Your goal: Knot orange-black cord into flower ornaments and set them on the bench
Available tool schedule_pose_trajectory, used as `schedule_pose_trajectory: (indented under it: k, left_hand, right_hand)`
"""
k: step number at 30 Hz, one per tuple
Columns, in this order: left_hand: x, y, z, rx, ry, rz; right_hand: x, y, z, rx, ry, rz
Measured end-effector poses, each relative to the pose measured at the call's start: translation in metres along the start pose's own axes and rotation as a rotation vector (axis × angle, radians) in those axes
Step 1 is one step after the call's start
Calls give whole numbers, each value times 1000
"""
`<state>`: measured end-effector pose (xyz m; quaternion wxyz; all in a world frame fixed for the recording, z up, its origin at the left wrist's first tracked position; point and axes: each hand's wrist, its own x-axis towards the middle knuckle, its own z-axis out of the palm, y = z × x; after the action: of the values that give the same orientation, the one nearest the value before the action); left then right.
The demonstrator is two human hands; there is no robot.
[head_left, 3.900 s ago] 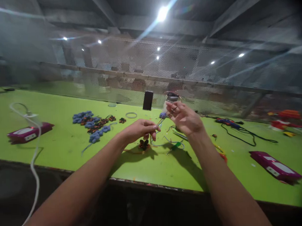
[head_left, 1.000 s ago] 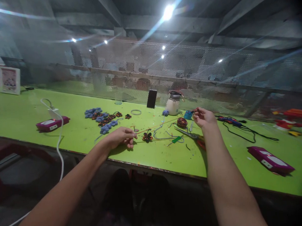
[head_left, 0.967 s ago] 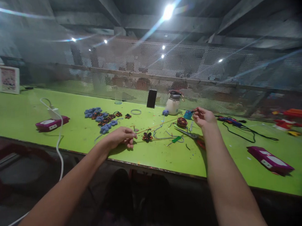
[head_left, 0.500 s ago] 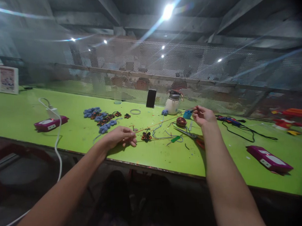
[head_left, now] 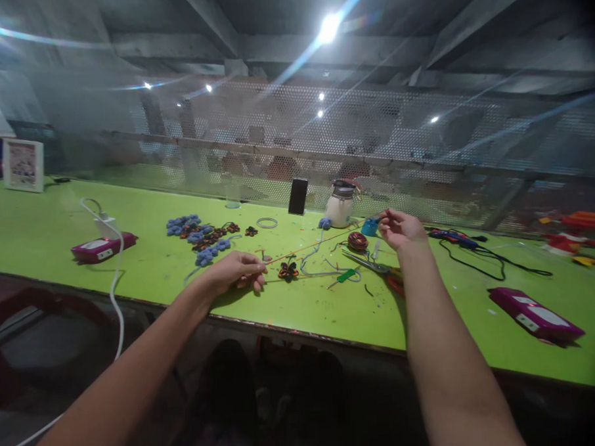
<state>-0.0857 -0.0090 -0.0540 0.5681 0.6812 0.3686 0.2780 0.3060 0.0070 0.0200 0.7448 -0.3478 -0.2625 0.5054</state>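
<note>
My left hand [head_left: 235, 272] rests low over the green table [head_left: 301, 308], fingers pinched on one end of a thin orange wire [head_left: 308, 247]. The wire runs taut up and right to my right hand [head_left: 400, 229], which pinches its other end near a small blue spool [head_left: 370, 227]. A dark orange-and-black wire flower [head_left: 288, 271] lies just right of my left hand. A copper wire coil [head_left: 357, 241] and scissors [head_left: 373, 264] lie under the right hand's reach.
A pile of blue and dark flowers [head_left: 199, 237] lies at left. A white jar [head_left: 339, 207] and a standing phone [head_left: 297, 196] are by the mesh screen. Magenta boxes [head_left: 103, 247] [head_left: 535, 313], a white cable [head_left: 113, 283] and a black cord [head_left: 481, 258] are around.
Earlier both hands were raised close together over the flower; they have since moved apart, stretching the wire between them. Over the last second they have barely shifted.
</note>
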Motion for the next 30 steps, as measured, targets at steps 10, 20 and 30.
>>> schedule_pose_trajectory:
  k: [10, 20, 30]
  left_hand:
    - [1, 5, 2, 105, 37, -6]
    - [-4, 9, 6, 51, 7, -29]
    - [-8, 21, 7, 152, 33, 76]
  right_hand:
    - [2, 1, -1, 22, 12, 3]
    - [1, 1, 2, 7, -40, 22]
    - [-2, -2, 0, -51, -90, 3]
